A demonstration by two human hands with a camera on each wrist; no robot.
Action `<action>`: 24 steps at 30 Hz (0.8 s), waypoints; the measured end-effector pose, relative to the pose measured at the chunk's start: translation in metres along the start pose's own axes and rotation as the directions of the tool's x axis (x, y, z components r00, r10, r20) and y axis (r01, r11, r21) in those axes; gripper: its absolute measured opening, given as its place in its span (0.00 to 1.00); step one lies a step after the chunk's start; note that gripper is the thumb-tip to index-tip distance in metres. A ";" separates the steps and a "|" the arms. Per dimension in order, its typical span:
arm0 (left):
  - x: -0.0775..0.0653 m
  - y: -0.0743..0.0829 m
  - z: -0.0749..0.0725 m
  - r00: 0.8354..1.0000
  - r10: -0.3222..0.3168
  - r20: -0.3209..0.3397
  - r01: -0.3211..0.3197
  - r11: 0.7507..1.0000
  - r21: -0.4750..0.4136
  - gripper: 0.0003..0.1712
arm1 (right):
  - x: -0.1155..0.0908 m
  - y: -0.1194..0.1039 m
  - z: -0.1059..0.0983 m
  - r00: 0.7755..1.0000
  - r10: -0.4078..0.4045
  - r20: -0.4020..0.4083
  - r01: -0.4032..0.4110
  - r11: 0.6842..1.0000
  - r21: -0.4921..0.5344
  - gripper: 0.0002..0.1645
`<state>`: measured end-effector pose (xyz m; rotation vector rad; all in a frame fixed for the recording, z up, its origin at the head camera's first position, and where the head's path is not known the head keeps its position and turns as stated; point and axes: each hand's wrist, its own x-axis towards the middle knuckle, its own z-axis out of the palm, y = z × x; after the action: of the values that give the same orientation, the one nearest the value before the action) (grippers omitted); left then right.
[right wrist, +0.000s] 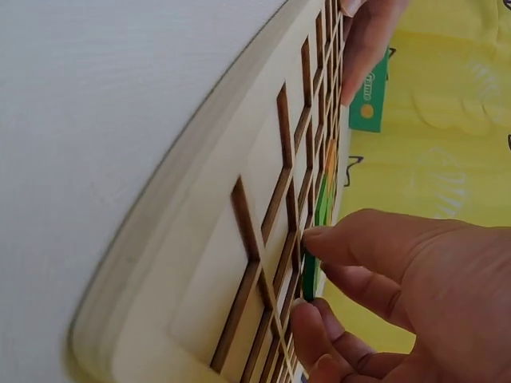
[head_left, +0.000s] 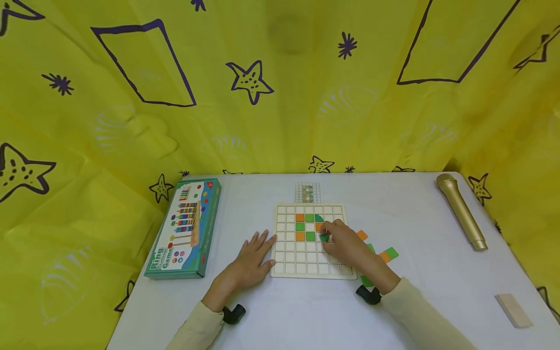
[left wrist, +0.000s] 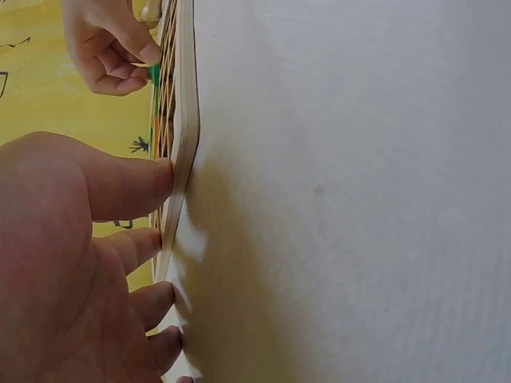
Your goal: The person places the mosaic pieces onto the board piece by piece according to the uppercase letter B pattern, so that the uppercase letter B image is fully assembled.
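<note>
A square wooden grid board lies on the white table. Orange and green tiles fill several of its upper cells, and a dark green round-cornered tile sits at the upper right of that group. My right hand pinches another dark green tile between thumb and fingers, low over the board at the group's lower right. Its full outline is partly hidden by the fingers. My left hand lies with fingers spread, the fingertips touching the board's left edge.
Loose orange and green tiles lie right of the board, partly under my right forearm. Behind the board is a small pattern card. A game box stands left; a gold microphone and beige block lie right.
</note>
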<state>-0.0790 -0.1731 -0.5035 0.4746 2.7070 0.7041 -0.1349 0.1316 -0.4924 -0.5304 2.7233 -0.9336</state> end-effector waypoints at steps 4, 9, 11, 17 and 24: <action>0.000 -0.001 0.000 1.000 0.002 0.002 -0.002 1.000 0.000 0.38 | 0.001 -0.003 0.000 1.000 -0.002 0.001 0.002 1.000 0.010 0.08; 0.000 -0.001 0.000 1.000 0.004 0.011 -0.004 1.000 0.000 0.38 | 0.006 -0.006 0.001 1.000 0.013 0.002 -0.013 1.000 0.015 0.06; 0.000 -0.001 -0.001 1.000 0.001 0.017 -0.001 1.000 -0.002 0.39 | 0.007 -0.007 0.002 1.000 0.019 0.003 -0.019 0.999 0.026 0.05; 0.001 0.000 -0.001 1.000 -0.003 0.019 0.003 1.000 -0.008 0.39 | 0.009 -0.009 0.003 1.000 0.028 0.003 -0.028 0.999 0.031 0.04; 0.001 0.000 0.000 1.000 -0.011 0.022 0.011 1.000 0.013 0.39 | 0.006 -0.009 0.000 1.000 -0.005 0.008 0.005 1.000 0.011 0.13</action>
<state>-0.0802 -0.1727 -0.5038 0.4671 2.6933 0.6756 -0.1377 0.1232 -0.4871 -0.5381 2.7091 -0.9454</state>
